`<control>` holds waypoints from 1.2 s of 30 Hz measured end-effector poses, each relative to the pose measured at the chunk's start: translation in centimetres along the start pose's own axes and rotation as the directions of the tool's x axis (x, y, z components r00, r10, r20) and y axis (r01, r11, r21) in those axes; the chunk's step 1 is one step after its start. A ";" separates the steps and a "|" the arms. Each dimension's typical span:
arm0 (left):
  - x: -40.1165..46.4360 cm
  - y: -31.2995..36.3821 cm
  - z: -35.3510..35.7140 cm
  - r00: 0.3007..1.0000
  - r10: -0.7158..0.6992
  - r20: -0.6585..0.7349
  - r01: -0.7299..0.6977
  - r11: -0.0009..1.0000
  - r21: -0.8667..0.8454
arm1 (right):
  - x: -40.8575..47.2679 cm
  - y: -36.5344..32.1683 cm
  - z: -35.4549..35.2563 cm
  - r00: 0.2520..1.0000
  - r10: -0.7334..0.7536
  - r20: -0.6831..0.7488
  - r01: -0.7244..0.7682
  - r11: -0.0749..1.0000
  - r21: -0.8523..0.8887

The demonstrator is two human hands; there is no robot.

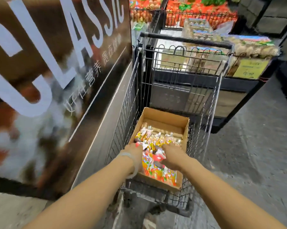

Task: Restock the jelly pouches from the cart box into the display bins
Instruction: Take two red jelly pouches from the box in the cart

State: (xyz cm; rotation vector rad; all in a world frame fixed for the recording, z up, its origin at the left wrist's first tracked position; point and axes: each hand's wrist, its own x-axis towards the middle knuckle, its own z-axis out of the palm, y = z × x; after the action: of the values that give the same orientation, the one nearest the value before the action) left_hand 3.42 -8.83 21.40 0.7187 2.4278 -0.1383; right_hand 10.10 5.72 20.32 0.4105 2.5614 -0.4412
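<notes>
An open cardboard box (pixel 164 116) sits low in a wire shopping cart (pixel 210 103). Several yellow, orange and red jelly pouches (pixel 157 139) lie in the box. Both my hands reach down into it. My left hand (pixel 134 152), with a pale bangle at the wrist, sits at the box's left side with its fingers among the pouches. My right hand (pixel 172 157) curls around pouches near the box's middle. Fingertips of both hands are hidden by the pouches.
A large dark display panel (pixel 56 63) with white letters stands close on the left of the cart. Behind the cart is a black stand with packaged goods (pixel 238 43) and a yellow price sign (pixel 248 68). Red produce bins (pixel 197 12) stand farther back. Grey floor lies to the right.
</notes>
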 end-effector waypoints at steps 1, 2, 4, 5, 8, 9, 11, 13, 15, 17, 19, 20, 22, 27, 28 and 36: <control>1.7 -0.2 -0.2 1.000 -0.002 0.015 0.002 1.000 0.004 | 1.7 0.5 0.0 1.000 0.012 0.006 -0.012 1.000 0.010; 3.3 -0.3 -0.2 0.999 0.001 0.032 -0.001 1.000 0.005 | 3.1 1.0 0.1 1.000 0.023 0.020 -0.024 1.000 0.016; 6.4 -0.5 0.2 0.996 -0.001 0.084 0.000 1.000 0.011 | 5.8 2.0 1.1 0.998 0.043 0.053 -0.046 0.998 0.046; 7.9 -0.7 0.6 0.992 -0.007 0.123 0.005 1.000 0.016 | 7.0 2.4 1.9 0.995 0.057 0.079 -0.063 0.996 0.068; 12.5 -1.4 2.4 0.981 -0.017 0.194 0.012 1.000 0.028 | 10.2 3.7 4.8 0.983 0.084 0.161 -0.105 0.986 0.126; 14.0 -1.5 2.9 0.977 -0.016 0.211 0.011 1.000 0.023 | 11.2 4.3 5.7 0.978 0.098 0.182 -0.125 0.982 0.143; 17.6 -1.6 4.4 0.976 -0.001 0.217 0.004 1.000 -0.011 | 13.4 5.4 6.9 0.967 0.128 0.222 -0.170 0.969 0.180; 21.2 -1.8 6.0 0.979 0.037 0.199 -0.019 0.995 -0.094 | 15.9 6.6 8.7 0.950 0.160 0.269 -0.223 0.949 0.225; 24.0 -1.9 7.0 0.987 0.036 0.154 -0.009 0.985 -0.175 | 18.2 7.5 10.6 0.932 0.195 0.305 -0.291 0.905 0.310; 26.1 -2.1 8.0 0.988 -0.039 0.151 0.072 0.973 -0.221 | 20.0 8.0 12.5 0.904 0.288 0.317 -0.410 0.796 0.446; 27.9 -2.2 9.1 0.975 -0.130 0.182 0.174 0.953 -0.249 | 21.6 8.3 14.0 0.844 0.437 0.309 -0.535 0.656 0.533; 28.6 -2.3 9.8 0.966 -0.168 0.195 0.216 0.940 -0.265 | 22.2 8.3 14.7 0.799 0.509 0.321 -0.592 0.567 0.573; 29.7 -2.3 11.0 0.958 -0.200 0.205 0.253 0.926 -0.280 | 23.3 8.0 16.1 0.718 0.615 0.326 -0.646 0.414 0.641; 30.1 -1.4 11.5 0.914 -0.288 0.287 0.363 0.895 -0.260 | 24.2 6.1 17.7 0.638 0.700 0.322 -0.661 0.284 0.694; 30.1 -1.0 11.7 0.909 -0.282 0.306 0.370 0.884 -0.285 | 24.4 5.9 18.0 0.633 0.700 0.330 -0.658 0.263 0.705; 29.2 -0.2 12.4 0.806 -0.292 0.515 0.520 0.765 -0.380 | 24.7 6.0 17.4 0.605 0.574 0.552 -0.697 0.047 0.715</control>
State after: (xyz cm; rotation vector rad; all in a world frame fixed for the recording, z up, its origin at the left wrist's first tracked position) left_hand -10.06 1.34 -5.48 -0.1071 2.0130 0.1568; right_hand -0.67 9.42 -8.28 1.7860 1.4099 -1.4190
